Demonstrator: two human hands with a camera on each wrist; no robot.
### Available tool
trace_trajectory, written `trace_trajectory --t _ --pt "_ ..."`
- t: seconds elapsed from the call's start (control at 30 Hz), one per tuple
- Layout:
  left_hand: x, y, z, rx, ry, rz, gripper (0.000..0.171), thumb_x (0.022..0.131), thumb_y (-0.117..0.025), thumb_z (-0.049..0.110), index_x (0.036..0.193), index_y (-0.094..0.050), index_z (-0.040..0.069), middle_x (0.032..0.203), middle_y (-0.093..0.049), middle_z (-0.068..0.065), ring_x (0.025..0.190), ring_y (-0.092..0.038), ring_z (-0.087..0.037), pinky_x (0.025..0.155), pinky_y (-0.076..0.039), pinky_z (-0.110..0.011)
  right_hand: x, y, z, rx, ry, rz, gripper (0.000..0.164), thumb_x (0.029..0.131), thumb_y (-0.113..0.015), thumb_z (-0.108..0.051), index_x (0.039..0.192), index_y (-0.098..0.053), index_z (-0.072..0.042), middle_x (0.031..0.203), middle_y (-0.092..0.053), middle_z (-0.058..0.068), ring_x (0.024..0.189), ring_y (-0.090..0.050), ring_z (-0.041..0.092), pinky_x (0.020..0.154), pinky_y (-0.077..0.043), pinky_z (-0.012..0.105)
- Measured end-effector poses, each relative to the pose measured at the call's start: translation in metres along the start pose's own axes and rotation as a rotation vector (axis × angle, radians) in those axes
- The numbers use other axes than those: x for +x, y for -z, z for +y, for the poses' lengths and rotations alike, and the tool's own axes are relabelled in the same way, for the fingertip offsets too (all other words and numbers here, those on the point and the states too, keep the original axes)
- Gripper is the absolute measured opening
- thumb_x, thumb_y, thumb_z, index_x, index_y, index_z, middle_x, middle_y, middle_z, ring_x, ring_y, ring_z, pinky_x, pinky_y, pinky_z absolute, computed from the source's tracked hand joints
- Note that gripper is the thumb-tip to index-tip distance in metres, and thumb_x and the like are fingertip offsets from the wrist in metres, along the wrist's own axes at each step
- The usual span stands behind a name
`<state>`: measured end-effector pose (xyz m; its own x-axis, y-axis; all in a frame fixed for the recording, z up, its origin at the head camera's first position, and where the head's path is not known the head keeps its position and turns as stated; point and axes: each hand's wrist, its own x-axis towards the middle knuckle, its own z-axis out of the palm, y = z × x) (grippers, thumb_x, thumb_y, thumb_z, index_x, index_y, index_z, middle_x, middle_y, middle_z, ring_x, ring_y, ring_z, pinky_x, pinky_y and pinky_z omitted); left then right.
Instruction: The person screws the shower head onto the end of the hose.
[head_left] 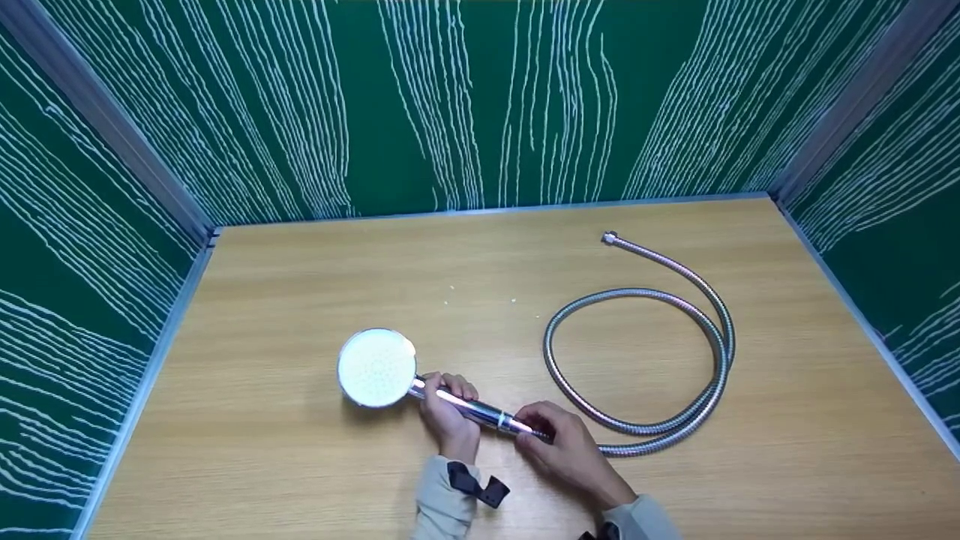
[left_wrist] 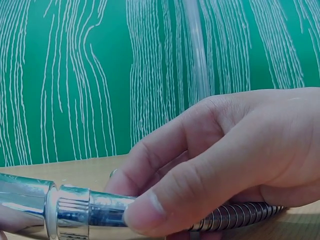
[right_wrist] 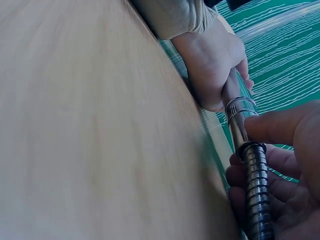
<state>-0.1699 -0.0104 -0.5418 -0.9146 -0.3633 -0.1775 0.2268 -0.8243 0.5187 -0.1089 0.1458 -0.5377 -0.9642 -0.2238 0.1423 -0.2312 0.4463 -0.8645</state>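
My left hand (head_left: 452,421) grips the chrome handle of a hand shower (head_left: 376,367), its round pale face turned upward on the left. At the handle's lower end, my right hand (head_left: 566,450) pinches the smooth metal connector (left_wrist: 107,209) between thumb and fingers. From that connector a ribbed metal shower hose (right_wrist: 257,192) runs back under the right palm. In the head view the hose curls into a large loop on the table, right of the hands. Handle, connector and hose lie in one line, with part of the connector hidden by the right fingers.
The hose's free end carries a metal nut (head_left: 610,238) near the back of the wooden table (head_left: 262,300). Small white specks lie in mid-table. Green panels (head_left: 487,112) with white streaks stand behind and at both sides. A black bow-like strap (head_left: 478,484) sits on the left sleeve.
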Motion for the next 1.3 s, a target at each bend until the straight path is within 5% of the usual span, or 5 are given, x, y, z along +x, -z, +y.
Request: trace_trajectory --t 0.6,0.8,1.3 --pt "-0.0004 0.0010 0.0001 0.009 0.001 0.016 0.021 0.092 -0.031 0.007 0.073 -0.036 0.013 0.048 -0.038 0.004 0.039 -0.035 -0.011 0.040 -0.031 -0.023 0.0003 0.0019 0.0001 -0.031 -0.017 -0.026 0.018 0.083 -0.070 -0.014 0.101 -0.066 -0.013 0.094 -0.067 -0.003 0.086 -0.059 0.008 0.078 -0.048 0.023" --pt "-0.0001 -0.0002 0.0009 0.005 0.016 0.023 0.021 0.093 -0.031 0.008 0.073 -0.036 0.013 0.048 -0.038 0.004 0.039 -0.035 -0.011 0.041 -0.030 -0.023 0.0008 0.0016 0.0006 0.013 0.006 -0.016 0.028 0.079 -0.074 -0.011 0.105 -0.063 -0.010 0.094 -0.066 -0.001 0.084 -0.058 0.008 0.076 -0.048 0.023" --pt "-0.0005 -0.0005 0.0000 -0.013 0.009 0.015 0.023 0.092 -0.031 0.007 0.070 -0.036 0.014 0.047 -0.038 0.005 0.039 -0.035 -0.010 0.040 -0.030 -0.022 -0.0003 0.0001 0.0000 0.049 0.083 0.020 0.022 0.080 -0.072 -0.008 0.100 -0.064 -0.013 0.093 -0.067 0.000 0.083 -0.059 0.008 0.073 -0.049 0.023"
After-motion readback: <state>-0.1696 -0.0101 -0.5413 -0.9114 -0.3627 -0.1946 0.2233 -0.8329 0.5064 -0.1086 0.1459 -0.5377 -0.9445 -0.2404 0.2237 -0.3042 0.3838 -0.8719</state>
